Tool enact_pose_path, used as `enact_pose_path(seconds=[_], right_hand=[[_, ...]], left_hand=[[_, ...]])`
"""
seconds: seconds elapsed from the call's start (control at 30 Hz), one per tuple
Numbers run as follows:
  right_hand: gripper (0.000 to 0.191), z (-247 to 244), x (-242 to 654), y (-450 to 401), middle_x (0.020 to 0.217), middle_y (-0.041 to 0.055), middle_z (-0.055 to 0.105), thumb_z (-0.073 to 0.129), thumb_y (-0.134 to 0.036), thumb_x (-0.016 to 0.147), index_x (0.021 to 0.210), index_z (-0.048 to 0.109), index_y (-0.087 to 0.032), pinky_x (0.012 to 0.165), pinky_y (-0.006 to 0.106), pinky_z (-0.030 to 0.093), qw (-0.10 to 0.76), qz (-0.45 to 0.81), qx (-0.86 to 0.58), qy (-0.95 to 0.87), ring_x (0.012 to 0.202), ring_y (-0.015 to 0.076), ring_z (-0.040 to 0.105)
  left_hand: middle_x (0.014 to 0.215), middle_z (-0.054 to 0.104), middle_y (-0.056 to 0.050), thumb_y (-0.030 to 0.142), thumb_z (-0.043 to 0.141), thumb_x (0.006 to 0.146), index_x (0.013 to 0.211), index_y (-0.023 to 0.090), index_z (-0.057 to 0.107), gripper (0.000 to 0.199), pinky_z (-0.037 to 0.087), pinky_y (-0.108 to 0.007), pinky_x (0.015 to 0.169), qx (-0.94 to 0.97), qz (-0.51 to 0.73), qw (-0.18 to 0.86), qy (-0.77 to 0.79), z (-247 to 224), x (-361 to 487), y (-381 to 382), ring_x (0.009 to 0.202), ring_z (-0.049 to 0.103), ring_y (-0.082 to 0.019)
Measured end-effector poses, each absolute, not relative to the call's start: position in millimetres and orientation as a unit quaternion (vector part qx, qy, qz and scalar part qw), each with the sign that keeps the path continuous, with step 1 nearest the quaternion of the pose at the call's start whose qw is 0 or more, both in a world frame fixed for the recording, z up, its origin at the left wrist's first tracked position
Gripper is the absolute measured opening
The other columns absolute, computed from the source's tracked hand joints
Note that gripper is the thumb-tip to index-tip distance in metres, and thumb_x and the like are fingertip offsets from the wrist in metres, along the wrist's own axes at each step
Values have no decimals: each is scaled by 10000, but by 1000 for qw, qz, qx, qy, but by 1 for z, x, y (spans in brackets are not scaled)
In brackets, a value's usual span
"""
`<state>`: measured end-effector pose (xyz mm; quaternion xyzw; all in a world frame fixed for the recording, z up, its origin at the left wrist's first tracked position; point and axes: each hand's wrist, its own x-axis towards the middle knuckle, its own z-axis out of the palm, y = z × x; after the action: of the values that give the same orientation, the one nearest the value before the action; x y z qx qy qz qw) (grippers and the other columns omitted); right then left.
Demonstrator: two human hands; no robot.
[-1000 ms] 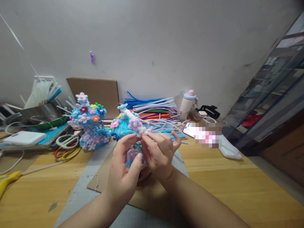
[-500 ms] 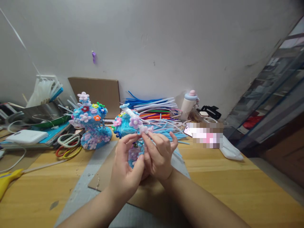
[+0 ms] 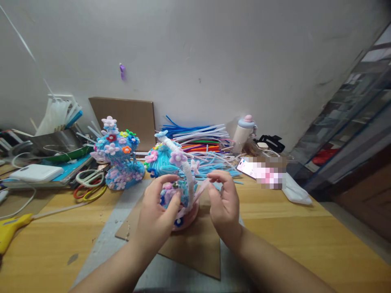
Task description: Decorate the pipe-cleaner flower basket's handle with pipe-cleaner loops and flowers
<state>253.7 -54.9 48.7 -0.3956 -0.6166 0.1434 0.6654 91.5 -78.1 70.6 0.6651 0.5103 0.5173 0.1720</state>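
A blue pipe-cleaner craft with pastel flowers, a white arched handle and a pink base stands on a brown cardboard sheet. My left hand grips its near side, thumb and fingers around the blue body. My right hand is to its right, fingers pinched on a thin pink pipe cleaner that runs from the craft's base up to my fingertips.
A second flowered blue craft stands at the left. Scissors, a white power bank and a yellow glue gun lie further left. A pile of coloured pipe cleaners, a bottle and a phone sit behind.
My right hand has come away from the handle's top and moved right and down, drawing the pink pipe cleaner out. The craft now rests lower on the cardboard, its pink base showing.
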Motion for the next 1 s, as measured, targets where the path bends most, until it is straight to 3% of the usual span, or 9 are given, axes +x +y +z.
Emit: enact_pose_path(seconds=[0.1,0.23,0.5,0.67,0.87,1.0], right_hand=[[125,42,254,-56,920,47,605,488,-254,914,976,594,-234,769,334,487,626,245,-403,-622,855,191,588],[180,35,250,-57,970,60,634,537,-297,906,1052,614,-225,753,321,500,579,317,-397,-638,874,193,607],[212,51,245,-58,916,57,652,514,-321,886,1016,627,-198,714,304,492,579,420,-364,-596,821,187,599],[263,52,239,-46,729,-8,571,601,-450,835,899,605,-195,534,238,414,579,563,-342,-481,584,111,491],[324,49,234,-41,698,-29,549,671,-487,773,855,571,-190,523,218,387,575,585,-359,-445,567,90,474],[322,52,233,-40,634,-54,507,698,-473,740,789,553,-189,488,199,342,580,595,-359,-424,529,71,427]], left_hand=[[1054,675,-58,316,592,859,1019,242,638,182,436,-440,921,673,484,165,534,72,89,-75,1029,607,-259],[918,688,-35,344,647,818,877,226,654,132,457,-387,842,675,489,153,530,75,95,-72,916,629,-230],[727,620,2,387,664,792,776,213,602,186,447,-286,654,631,528,140,551,80,118,-65,717,583,-172],[731,617,4,363,674,776,757,203,594,179,441,-284,666,608,543,163,556,78,123,-65,712,586,-163],[872,619,-14,317,697,734,977,192,572,300,462,-280,724,608,533,179,560,75,119,-65,796,595,-163],[818,615,-11,341,668,752,855,187,606,195,452,-284,708,624,495,187,575,77,118,-64,769,590,-169]])
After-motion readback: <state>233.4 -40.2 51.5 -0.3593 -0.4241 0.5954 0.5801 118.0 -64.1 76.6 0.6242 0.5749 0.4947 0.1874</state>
